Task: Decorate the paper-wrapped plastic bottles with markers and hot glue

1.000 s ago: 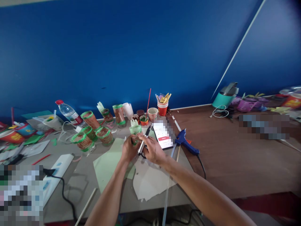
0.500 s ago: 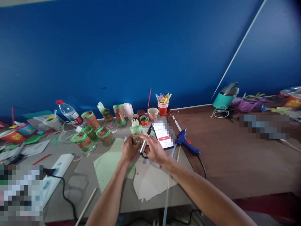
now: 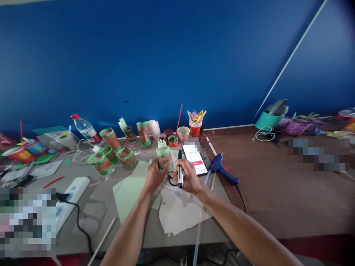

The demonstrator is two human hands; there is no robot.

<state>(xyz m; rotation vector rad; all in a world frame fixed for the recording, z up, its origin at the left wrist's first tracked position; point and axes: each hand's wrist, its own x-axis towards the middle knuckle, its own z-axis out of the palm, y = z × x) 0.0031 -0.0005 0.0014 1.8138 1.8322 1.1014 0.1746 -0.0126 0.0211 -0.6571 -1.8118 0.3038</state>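
My left hand [image 3: 156, 173] is closed round the lower side of a small clear cup [image 3: 164, 152] with green bands and a brown painted middle. Pale finger-like strips [image 3: 161, 143] stick up at its top. My right hand [image 3: 190, 176] grips a black and silver marker pen [image 3: 180, 176], which stands nearly upright in the picture just right of the cup. Whether its tip touches anything cannot be made out. Beneath both hands lie a pale green sheet [image 3: 130, 188] and a torn whitish sheet [image 3: 180, 212].
Beyond my right hand lie a phone [image 3: 197, 169] and a blue glue gun [image 3: 224, 170]. Several painted cups, including a tall one [image 3: 143, 135], stand at the back left near a water bottle [image 3: 85, 129]. A power strip [image 3: 72, 194] lies left; a teal kettle-like container [image 3: 266, 119] stands right.
My right hand has turned the pen from a slant across the cup to nearly upright, moving it right, so more of the cup shows. My left hand stays on the cup.
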